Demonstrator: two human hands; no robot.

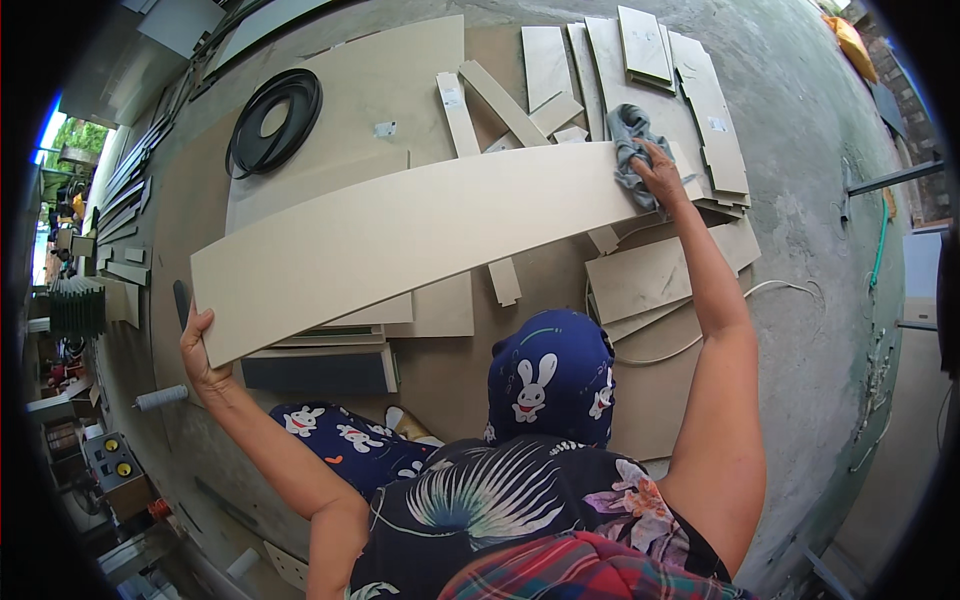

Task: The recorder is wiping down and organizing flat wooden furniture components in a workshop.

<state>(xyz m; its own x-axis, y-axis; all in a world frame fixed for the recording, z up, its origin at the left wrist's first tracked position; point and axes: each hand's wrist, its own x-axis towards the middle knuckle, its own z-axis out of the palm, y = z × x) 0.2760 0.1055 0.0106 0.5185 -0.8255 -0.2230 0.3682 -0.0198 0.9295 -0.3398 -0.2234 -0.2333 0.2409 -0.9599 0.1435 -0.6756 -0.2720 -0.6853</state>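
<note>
Concrete floor [800, 150] carries offcuts at twelve o'clock. Left hand [200, 350] grips the long board [400, 235] to steady it; right hand [660, 175] presses a grey rag [628, 140], fingers closed on it.

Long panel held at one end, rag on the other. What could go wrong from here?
1. The left hand grips only one end corner of the long beige panel; pressure from wiping at the far end may tip or twist it loose.
2. The right hand presses the grey rag right at the panel's edge, so it might slip off.
3. Loose offcuts and a white cable lie underfoot: likely trip hazard.
</note>
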